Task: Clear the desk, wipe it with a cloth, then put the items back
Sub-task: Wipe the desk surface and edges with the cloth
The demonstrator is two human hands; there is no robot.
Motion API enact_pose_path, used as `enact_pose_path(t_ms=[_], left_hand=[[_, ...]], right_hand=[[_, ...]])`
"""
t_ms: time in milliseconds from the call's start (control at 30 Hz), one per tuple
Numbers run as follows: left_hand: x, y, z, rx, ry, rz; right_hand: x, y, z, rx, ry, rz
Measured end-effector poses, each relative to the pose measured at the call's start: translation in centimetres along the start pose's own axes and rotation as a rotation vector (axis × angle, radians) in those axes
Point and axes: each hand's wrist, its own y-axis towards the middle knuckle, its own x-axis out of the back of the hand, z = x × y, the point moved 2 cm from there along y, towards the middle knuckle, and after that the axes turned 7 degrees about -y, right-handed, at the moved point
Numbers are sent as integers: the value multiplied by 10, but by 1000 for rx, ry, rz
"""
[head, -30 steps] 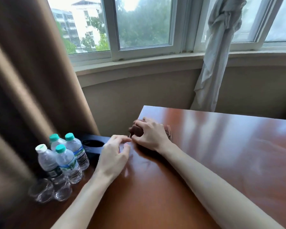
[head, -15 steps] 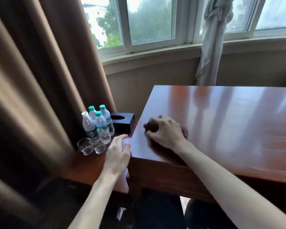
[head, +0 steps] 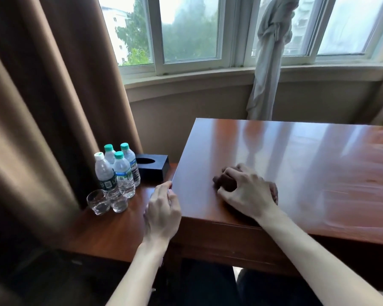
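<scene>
The right hand (head: 247,195) lies on the glossy reddish-brown wooden desk (head: 296,155), near its left front corner, with the fingers curled round a small bunched dark-brown cloth (head: 227,184) and pressing it on the top. The left hand (head: 163,208) holds nothing; its relaxed fingertips touch the left edge of the desk. On the lower wooden side shelf (head: 111,230) stand four clear plastic water bottles (head: 117,171), two small drinking glasses (head: 107,200) and a black tissue box (head: 153,167). The wiping seems to be in progress. To do it well, I think the cloth should be kept flat under the palm and led in long overlapping lines, up to every edge and corner.
</scene>
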Motion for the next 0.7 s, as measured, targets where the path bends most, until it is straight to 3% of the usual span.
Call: enact_pose_path(t_ms=[100,233,300,367,433,567,700], left_hand=[[4,5,-3,-118,144,58],[-8,4,-16,-255,305,126],[-11,5,-19,-233,320,116],[-11,5,-16,-230,336,104],[-10,5,-16,-232,339,95],[-9,3,-18,-224,331,135],[-9,4,-18,-220,324,131]], right_hand=[[2,-11,7,111,117,94],[-5,43,-10,-163,4,17],[-5,20,9,-34,-4,-22],[-2,-16,25,135,120,45],[3,-10,22,142,172,101],[-11,34,11,-87,25,29],[0,-32,34,159,109,28]])
